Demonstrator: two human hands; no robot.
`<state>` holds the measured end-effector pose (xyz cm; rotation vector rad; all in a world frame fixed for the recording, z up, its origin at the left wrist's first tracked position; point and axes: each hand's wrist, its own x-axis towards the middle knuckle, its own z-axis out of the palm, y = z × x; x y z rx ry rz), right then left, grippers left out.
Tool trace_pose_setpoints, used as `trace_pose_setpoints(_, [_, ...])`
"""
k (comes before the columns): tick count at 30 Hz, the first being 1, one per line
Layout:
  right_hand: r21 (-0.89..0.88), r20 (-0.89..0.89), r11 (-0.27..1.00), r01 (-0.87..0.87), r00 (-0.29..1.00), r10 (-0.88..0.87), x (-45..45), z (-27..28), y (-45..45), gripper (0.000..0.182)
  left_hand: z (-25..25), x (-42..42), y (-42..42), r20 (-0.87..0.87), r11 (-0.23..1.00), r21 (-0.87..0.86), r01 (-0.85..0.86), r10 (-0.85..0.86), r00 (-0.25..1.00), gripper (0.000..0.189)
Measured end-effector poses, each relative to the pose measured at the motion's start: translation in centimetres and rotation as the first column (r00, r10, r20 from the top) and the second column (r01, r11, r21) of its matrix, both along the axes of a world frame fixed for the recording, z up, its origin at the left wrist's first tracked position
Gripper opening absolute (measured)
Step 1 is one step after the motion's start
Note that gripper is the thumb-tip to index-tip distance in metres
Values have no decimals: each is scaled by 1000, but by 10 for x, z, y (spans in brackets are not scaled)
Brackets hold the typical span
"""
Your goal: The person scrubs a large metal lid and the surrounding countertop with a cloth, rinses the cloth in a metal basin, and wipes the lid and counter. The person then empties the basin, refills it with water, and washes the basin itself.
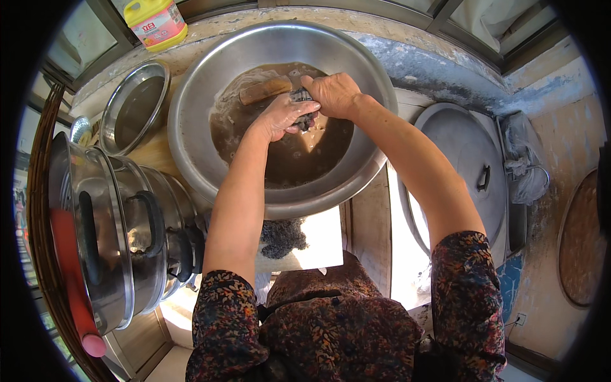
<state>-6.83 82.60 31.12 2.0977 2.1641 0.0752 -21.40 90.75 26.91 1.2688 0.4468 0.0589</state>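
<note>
A wide metal basin (pixel 286 205) stands before me, partly filled with murky brown water (pixel 296 167). Above the water, my left hand (pixel 281 117) grips a bunched, dark striped cloth (pixel 301 97) from the left. My right hand (pixel 336 93) is closed on the same cloth at its upper right; its fingertips are partly hidden. Both hands are close together, and the left one looks wet. Beyond them, a brown oblong object (pixel 265 90), perhaps wooden, lies in the water near pale suds.
A smaller metal basin (pixel 164 95) holding murky liquid is at left, above stacked metal steamer pots (pixel 124 167). A yellow detergent jug (pixel 157 28) stands on the ledge. At right are a large metal lid (pixel 458 153) and a plastic bag (pixel 525 167).
</note>
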Motion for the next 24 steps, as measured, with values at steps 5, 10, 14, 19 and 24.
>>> trace_pose_setpoints(5, [-121, 31, 992, 27, 999, -23, -9, 3, 11, 32, -10, 4, 0, 63, 908, 385, -165, 153, 986, 26])
trace_pose_setpoints(10, [-161, 15, 986, 44, 999, -42, -10, 4, 15, 30, -15, 6, 5, 28, 687, 716, -126, 152, 988, 31])
trace_pose_setpoints(14, [-161, -62, 983, 83, 994, -94, -10, 0, 13, 32, -17, 6, 3, 51, 453, 881, -135, 193, 980, 36])
trace_pose_setpoints(19, [-224, -102, 953, 202, 968, -229, -25, 5, -2, 46, -20, 1, 3, -48, 361, 932, -44, 242, 969, 40])
trace_pose_setpoints(24, [681, -301, 716, 155, 950, 81, -4, -2, -101, 57, -25, -8, 17, -466, 675, 732, 94, 395, 792, 44])
